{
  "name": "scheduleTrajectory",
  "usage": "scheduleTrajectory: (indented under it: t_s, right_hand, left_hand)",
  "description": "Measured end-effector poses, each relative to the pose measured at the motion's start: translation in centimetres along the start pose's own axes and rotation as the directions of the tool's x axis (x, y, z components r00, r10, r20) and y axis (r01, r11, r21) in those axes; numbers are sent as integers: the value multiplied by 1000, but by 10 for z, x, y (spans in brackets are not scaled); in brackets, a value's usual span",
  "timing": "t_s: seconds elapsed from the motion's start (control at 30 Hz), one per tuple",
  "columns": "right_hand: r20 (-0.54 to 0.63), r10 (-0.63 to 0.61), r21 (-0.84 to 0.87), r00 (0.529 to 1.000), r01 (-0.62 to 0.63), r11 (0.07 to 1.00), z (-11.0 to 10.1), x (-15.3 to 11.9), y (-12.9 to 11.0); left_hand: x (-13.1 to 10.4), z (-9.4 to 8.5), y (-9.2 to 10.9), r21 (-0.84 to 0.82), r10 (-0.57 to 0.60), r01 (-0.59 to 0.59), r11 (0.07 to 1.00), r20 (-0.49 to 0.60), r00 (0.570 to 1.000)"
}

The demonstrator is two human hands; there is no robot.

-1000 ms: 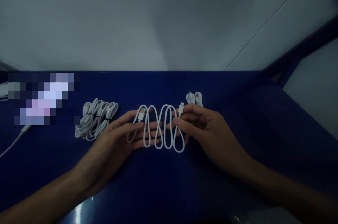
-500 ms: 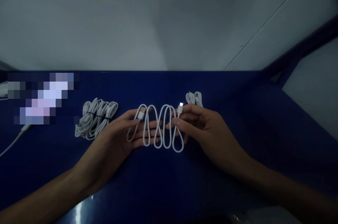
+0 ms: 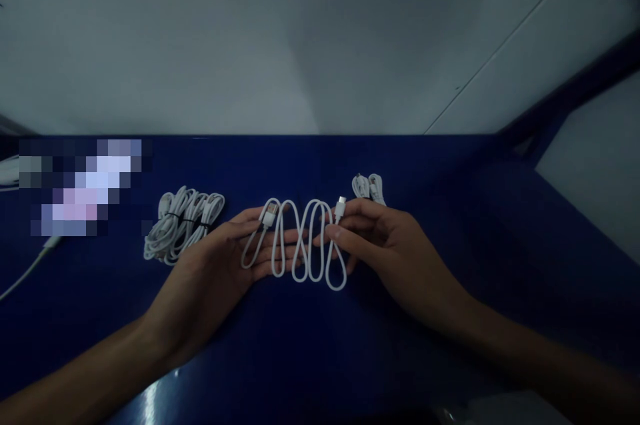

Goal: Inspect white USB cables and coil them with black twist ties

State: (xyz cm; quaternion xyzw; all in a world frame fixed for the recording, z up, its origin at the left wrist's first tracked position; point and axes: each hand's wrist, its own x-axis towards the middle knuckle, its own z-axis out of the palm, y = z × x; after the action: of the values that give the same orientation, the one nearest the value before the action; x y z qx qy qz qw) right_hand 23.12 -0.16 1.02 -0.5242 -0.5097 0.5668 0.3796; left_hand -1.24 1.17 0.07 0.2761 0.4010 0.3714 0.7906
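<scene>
The person holds a white cable between both hands, over the middle of a dark blue worktop. The cable is folded into a row of zigzag loops; the row's long axis runs from left to right, roughly parallel to the worktop's far edge, while each loop points toward that edge. The left hand is spread flat beneath the left part of the row, its fingers stretched under the loops and its thumb near the larger plug; whether that thumb presses on anything cannot be told. The right hand pinches the right end between thumb and fingers, just beside the smaller plug, which points to the far edge. Neither hand is clearly nearer, since both touch the cable, and nothing stands between them. Toward the worktop's left edge, just beyond the left hand, lies a tied bundle of similar cables with dark bands. Nearer the far edge, a smaller bundle sits partly hidden behind the right hand. Farther left, well apart from the cable, are a bright pixelated patch and a pale cord. A grey wall rises past the far edge.
</scene>
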Motion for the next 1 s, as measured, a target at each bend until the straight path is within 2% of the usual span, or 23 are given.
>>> scheduleTrajectory:
  t_s: [0.23,1.0]
  right_hand:
    - [13,-11,11,1000,11,1000,0,0,0]
    - [-23,12,27,1000,-11,1000,0,0,1]
  left_hand:
    - [2,0,-4,30,4,-7,1000,104,995]
    - [3,0,-10,11,40,-41,999,70,997]
